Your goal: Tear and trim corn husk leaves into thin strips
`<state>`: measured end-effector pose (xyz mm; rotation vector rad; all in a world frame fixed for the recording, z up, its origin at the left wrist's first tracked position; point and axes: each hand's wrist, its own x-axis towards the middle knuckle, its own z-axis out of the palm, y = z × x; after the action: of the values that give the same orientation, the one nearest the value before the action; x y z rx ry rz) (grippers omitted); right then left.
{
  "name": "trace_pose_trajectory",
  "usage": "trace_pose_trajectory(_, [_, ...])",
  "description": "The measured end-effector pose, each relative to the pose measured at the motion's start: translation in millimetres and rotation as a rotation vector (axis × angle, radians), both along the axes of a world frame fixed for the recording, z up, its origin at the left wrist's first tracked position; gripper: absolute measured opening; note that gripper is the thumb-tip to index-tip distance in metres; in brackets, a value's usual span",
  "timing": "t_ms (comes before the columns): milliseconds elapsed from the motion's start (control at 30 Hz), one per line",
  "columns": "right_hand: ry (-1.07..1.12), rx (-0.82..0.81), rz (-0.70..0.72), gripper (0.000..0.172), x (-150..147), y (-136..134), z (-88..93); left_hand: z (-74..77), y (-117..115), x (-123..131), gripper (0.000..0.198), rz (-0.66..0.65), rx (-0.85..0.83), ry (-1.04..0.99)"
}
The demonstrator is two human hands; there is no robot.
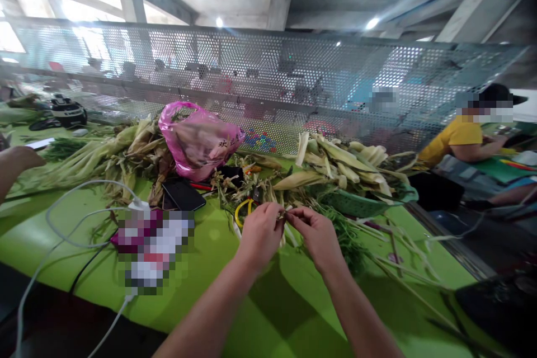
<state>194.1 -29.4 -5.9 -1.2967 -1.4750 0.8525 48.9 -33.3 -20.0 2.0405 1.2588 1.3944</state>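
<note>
Over the green tabletop point(218, 291), my left hand point(260, 238) and my right hand point(318, 238) meet fingertip to fingertip. Both are closed in a pinch on something thin and small, which my fingers mostly hide. Pale stems show just beneath my left hand. Beside that hand lies a tool with yellow loop handles point(239, 216), partly covered by dry plant scraps. Feathery green sprigs point(346, 243) spread behind and to the right of my right hand. Farther back, dry corn husks point(335, 162) are heaped in a green plastic basket point(356, 203).
A pink plastic bag point(197, 142) stands among husks point(126, 145). Left of my hands lie a dark phone point(184, 194), a purple box point(136, 232) and white cables point(69, 196). A perforated metal screen point(251, 61) rises behind. Another person's arm point(19, 165) enters left; a person in yellow point(464, 134) sits right.
</note>
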Motion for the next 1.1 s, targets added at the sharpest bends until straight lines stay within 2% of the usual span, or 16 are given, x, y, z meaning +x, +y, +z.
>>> trace_pose_trajectory(133, [0.003, 0.013, -0.016, 0.027, 5.7, 1.5, 2.4, 4.2, 0.7, -3.0, 0.033, -0.124, -0.075, -0.122])
trace_pose_trajectory(200, [0.014, 0.005, -0.02, 0.024, 8.3, 1.9, 4.5, 7.6, 1.8, -6.9, 0.034, -0.158, -0.12, -0.191])
trace_pose_trajectory(333, [0.095, -0.045, -0.01, 0.022, 10.4, 0.9, 8.7, 11.8, 7.1, -16.1, 0.025, -0.079, -0.133, -0.172])
trace_pose_trajectory(467, [0.162, -0.105, 0.048, 0.022, 11.5, 0.1, 9.3, 11.4, 11.5, -21.7, 0.016, -0.066, -0.125, -0.115])
trace_pose_trajectory(567, [0.188, -0.121, 0.081, 0.022, 13.0, 1.2, 7.6, 11.4, 12.9, -22.7, 0.009, -0.039, -0.139, -0.162])
trace_pose_trajectory(633, [0.215, -0.139, 0.086, 0.022, 13.0, 1.6, 7.3, 12.8, 12.4, -22.0, 0.011, -0.054, -0.17, -0.257])
trace_pose_trajectory(700, [0.253, -0.174, 0.097, 0.021, 11.6, 1.1, 8.3, 15.3, 10.4, -20.3, 0.017, -0.147, -0.222, -0.407])
trace_pose_trajectory(800, [0.31, -0.233, 0.12, 0.021, 7.6, -1.3, 11.1, 19.0, 5.4, -16.6, 0.021, -0.376, -0.358, -0.63])
trace_pose_trajectory(867, [0.336, -0.253, 0.132, 0.022, 5.0, -2.6, 11.9, 20.0, 3.0, -14.0, 0.023, -0.46, -0.437, -0.689])
trace_pose_trajectory(1100, [0.261, -0.244, 0.167, 0.027, 4.8, -1.2, 8.0, 11.8, 9.2, -9.9, 0.031, -0.338, -0.489, -0.623])
